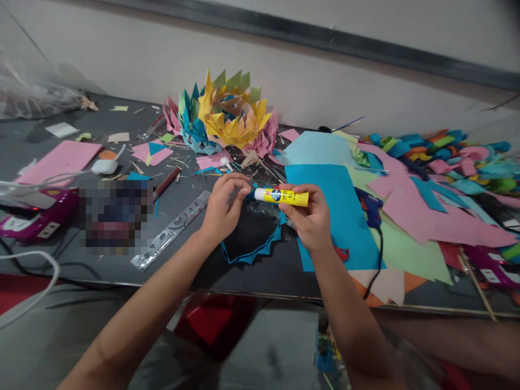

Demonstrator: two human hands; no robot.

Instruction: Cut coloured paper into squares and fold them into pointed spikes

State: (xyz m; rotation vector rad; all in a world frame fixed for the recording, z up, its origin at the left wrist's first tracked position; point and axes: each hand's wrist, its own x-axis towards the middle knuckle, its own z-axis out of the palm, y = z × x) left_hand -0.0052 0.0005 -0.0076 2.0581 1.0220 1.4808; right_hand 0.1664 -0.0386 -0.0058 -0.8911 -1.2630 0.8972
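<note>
My right hand (312, 214) grips a yellow glue stick (286, 197), held level with its white end pointing left. Thumb and fingers of my left hand (228, 203) pinch together at a bit of blue paper (251, 193), right by the glue stick's white end. Whether the glue touches the paper I cannot make out. Below both hands, a curved chain of folded blue paper (254, 257) with pointed edges lies on the dark table (195, 273). Just right of my right hand is a blue paper sheet (345, 216).
Behind my hands stand spiky folded-paper rings (235, 116). A clear ruler (170, 230) lies left, near purple power strips (38, 216) with white cables. Paper sheets (426, 211), a blue glue gun (369, 208) and a heap of coloured paper strips (455, 157) cover the right.
</note>
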